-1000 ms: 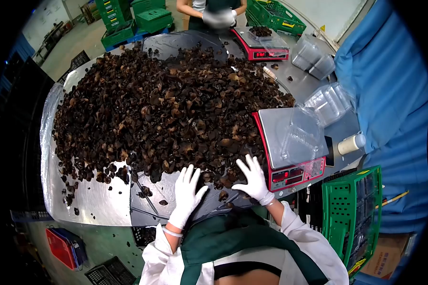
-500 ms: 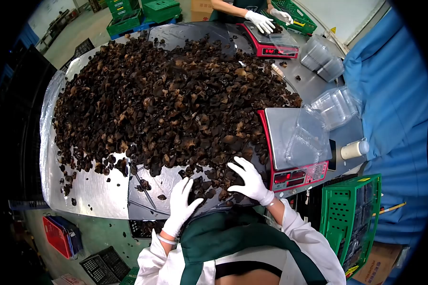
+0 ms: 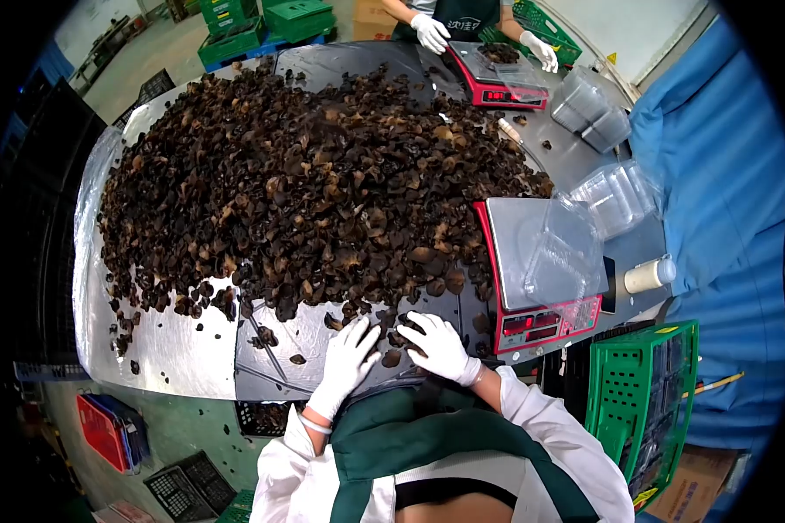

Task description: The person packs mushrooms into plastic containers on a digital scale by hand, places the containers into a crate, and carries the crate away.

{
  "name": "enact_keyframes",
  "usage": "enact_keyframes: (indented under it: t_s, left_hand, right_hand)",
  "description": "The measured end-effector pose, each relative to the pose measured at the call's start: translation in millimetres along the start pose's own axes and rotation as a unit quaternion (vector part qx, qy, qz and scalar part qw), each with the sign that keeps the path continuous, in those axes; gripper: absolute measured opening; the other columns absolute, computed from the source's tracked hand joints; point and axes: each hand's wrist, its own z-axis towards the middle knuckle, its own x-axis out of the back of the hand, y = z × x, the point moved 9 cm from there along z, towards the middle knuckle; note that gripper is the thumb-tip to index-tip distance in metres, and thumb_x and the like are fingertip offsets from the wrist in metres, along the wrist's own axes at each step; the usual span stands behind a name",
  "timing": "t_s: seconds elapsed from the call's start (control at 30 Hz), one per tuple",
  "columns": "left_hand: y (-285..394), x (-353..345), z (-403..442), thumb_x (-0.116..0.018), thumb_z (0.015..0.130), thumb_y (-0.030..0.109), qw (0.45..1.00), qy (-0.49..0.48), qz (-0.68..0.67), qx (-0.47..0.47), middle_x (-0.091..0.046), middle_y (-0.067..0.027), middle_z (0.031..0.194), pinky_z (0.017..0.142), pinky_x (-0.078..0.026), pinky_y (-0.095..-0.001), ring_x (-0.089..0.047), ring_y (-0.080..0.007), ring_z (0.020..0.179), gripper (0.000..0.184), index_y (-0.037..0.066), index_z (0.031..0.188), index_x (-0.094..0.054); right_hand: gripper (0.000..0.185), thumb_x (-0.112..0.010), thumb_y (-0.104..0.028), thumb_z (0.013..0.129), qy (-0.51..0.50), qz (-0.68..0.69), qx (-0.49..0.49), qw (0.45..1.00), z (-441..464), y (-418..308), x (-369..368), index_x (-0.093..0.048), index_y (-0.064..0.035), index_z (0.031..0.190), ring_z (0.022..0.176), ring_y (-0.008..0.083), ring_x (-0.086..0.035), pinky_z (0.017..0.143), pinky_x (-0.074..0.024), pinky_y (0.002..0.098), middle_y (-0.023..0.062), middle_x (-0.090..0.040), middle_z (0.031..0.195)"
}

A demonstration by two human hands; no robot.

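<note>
A wide heap of dark brown wood ear mushrooms (image 3: 323, 200) covers much of the table. At its near edge my left hand (image 3: 351, 359), in a white glove, lies with fingers stretched forward beside a few loose pieces. My right hand (image 3: 440, 349), gloved too, rests just right of it, fingers extended and touching mushrooms at the heap's edge. A few loose wood ear pieces (image 3: 392, 357) lie between the two hands. Neither hand visibly grips anything, though the palms are hidden. To the right, a red scale (image 3: 545, 322) carries a clear plastic container (image 3: 560, 266).
Across the table a co-worker's gloved hands (image 3: 431, 33) are by a second red scale (image 3: 497, 94) bearing mushrooms. Clear containers (image 3: 615, 196) and a white-capped bottle (image 3: 650, 275) stand at right. A green crate (image 3: 619, 410) sits beside my right arm.
My hands have come closer together, the right one moving left and toward me. Fewer pieces lie around them. The co-worker's hands have moved apart, off the mushrooms on the far scale.
</note>
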Motion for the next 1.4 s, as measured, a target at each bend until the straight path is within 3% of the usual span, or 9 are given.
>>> enact_keyframes:
  t_s: [0.2,0.27,0.4,0.6,0.93,1.0,1.07,1.27,1.4]
  left_hand:
    - [-40,10,23,-0.071,0.078,0.013,0.969,0.104,-0.194,0.109,-0.059,-0.0120,0.120,0.093,-0.047,-0.0356,-0.057,-0.0300,0.109,0.042,0.011,0.119,-0.062]
    - [-45,17,24,-0.065,0.084,0.012,0.936,0.145,-0.279,0.161,-0.064,-0.0092,0.112,0.084,-0.049,-0.0306,-0.061,-0.0223,0.101,0.034,0.005,0.117,-0.061]
    - [-40,-20,29,-0.054,0.095,0.031,0.534,0.124,-0.772,0.323,-0.062,-0.0052,0.117,0.059,-0.045,-0.0220,-0.060,-0.0137,0.086,0.038,0.013,0.128,-0.053]
    - [23,-43,61,-0.047,0.094,0.053,0.189,0.056,-0.926,0.321,-0.055,-0.0138,0.130,0.073,-0.056,-0.0406,-0.059,-0.0312,0.107,0.051,0.016,0.128,-0.054]
    - [143,-36,180,-0.045,0.094,0.054,0.270,-0.018,-0.928,0.255,-0.057,-0.0135,0.128,0.101,-0.039,-0.0489,-0.053,-0.0314,0.117,0.055,0.011,0.126,-0.056]
    - [160,-45,201,-0.049,0.094,0.050,0.267,-0.011,-0.934,0.238,-0.062,-0.0120,0.117,0.097,-0.042,-0.0476,-0.056,-0.0294,0.108,0.049,0.008,0.117,-0.059]
    - [196,-19,212,-0.052,0.094,0.047,0.434,0.046,-0.865,0.247,-0.064,-0.0103,0.109,0.095,-0.044,-0.0454,-0.057,-0.0260,0.102,0.045,0.007,0.110,-0.061]
    - [183,-92,259,-0.048,0.094,0.053,0.637,-0.053,-0.745,0.191,-0.060,-0.0060,0.117,0.089,-0.041,-0.0325,-0.055,-0.0179,0.103,0.056,0.007,0.124,-0.056]
    - [266,-80,250,-0.049,0.095,0.045,0.604,-0.120,-0.767,0.179,-0.053,-0.0096,0.124,0.093,-0.045,-0.0354,-0.052,-0.0210,0.108,0.054,0.003,0.129,-0.049]
  right_hand:
    - [0.033,-0.065,-0.007,0.077,0.149,0.237,-0.088,0.956,14,42,19,-0.062,-0.0073,0.109,0.101,0.0245,-0.060,0.088,-0.0479,0.0323,0.0098,-0.061,0.106]
    - [0.029,-0.060,-0.004,0.083,0.098,0.514,-0.231,0.821,7,71,-6,-0.060,-0.0043,0.112,0.100,0.0184,-0.059,0.089,-0.0471,0.0306,0.0078,-0.062,0.109]
    - [0.038,-0.046,-0.020,0.096,0.093,0.820,-0.259,0.501,-1,69,-11,-0.047,-0.0080,0.132,0.099,0.0185,-0.063,0.071,-0.0542,0.0270,0.0115,-0.061,0.120]
    - [0.045,-0.044,-0.030,0.098,0.161,0.851,-0.229,0.445,-3,66,18,-0.043,-0.0083,0.137,0.099,0.0238,-0.064,0.062,-0.0561,0.0289,0.0148,-0.058,0.125]
    - [0.032,-0.048,-0.016,0.095,0.336,0.797,-0.114,0.488,-37,154,189,-0.051,-0.0067,0.126,0.093,0.0252,-0.063,0.081,-0.0543,0.0367,0.0138,-0.061,0.111]
    - [0.031,-0.051,-0.020,0.095,0.353,0.687,-0.132,0.621,-51,175,224,-0.054,-0.0060,0.123,0.089,0.0190,-0.062,0.079,-0.0513,0.0323,0.0104,-0.062,0.110]
    - [0.025,-0.056,-0.013,0.092,0.393,0.422,-0.183,0.797,-64,205,246,-0.058,-0.0035,0.115,0.093,0.0163,-0.060,0.085,-0.0488,0.0308,0.0077,-0.062,0.107]
    - [0.032,-0.060,-0.009,0.088,0.454,0.339,-0.158,0.809,-89,221,249,-0.056,-0.0063,0.120,0.112,0.0163,-0.054,0.099,-0.0416,0.0314,0.0068,-0.060,0.116]
    - [0.031,-0.061,-0.012,0.089,0.453,0.359,-0.147,0.803,-103,235,248,-0.056,-0.0064,0.119,0.111,0.0176,-0.054,0.101,-0.0406,0.0325,0.0072,-0.060,0.115]
